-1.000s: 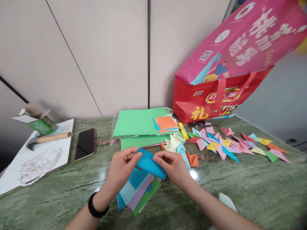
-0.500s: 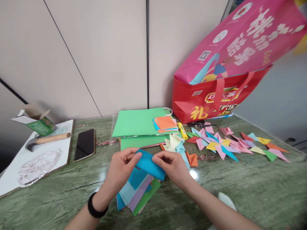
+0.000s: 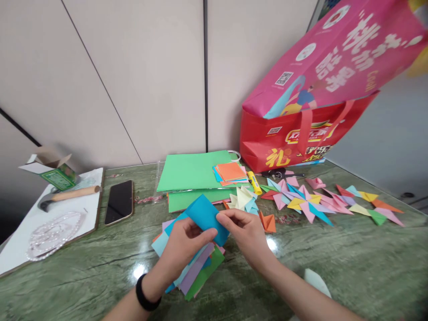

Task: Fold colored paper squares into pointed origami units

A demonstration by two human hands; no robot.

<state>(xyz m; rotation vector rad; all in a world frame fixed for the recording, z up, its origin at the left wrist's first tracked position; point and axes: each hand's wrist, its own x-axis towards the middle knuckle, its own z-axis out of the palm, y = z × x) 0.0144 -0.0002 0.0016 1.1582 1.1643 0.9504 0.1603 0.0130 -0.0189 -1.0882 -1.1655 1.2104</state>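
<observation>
A blue sheet of paper [image 3: 204, 215] is held up between my two hands, above the table. My left hand [image 3: 183, 246] grips its lower left side, thumb in front and the other fingers behind. At the right edge my right hand [image 3: 242, 229] pinches the paper between thumb and fingertips. Under my hands lies a fanned stack of coloured paper [image 3: 197, 269] in light blue, purple and green. Part of that stack is hidden by my left hand. A black band [image 3: 147, 294] circles my left wrist.
Folded paper stars [image 3: 304, 203] lie to the right, by a glue stick [image 3: 254, 183]. Green paper packs [image 3: 197, 171] bear small orange squares [image 3: 230, 171]. A phone [image 3: 119, 203], a sickle [image 3: 72, 195] and a beaded string [image 3: 55, 236] are at left. Behind stands a red bag [image 3: 261, 149].
The blue paper has turned from a flat, slanted strip to a taller, raised sheet. My left hand has shifted lower with its thumb across the front; my right hand still pinches the right side.
</observation>
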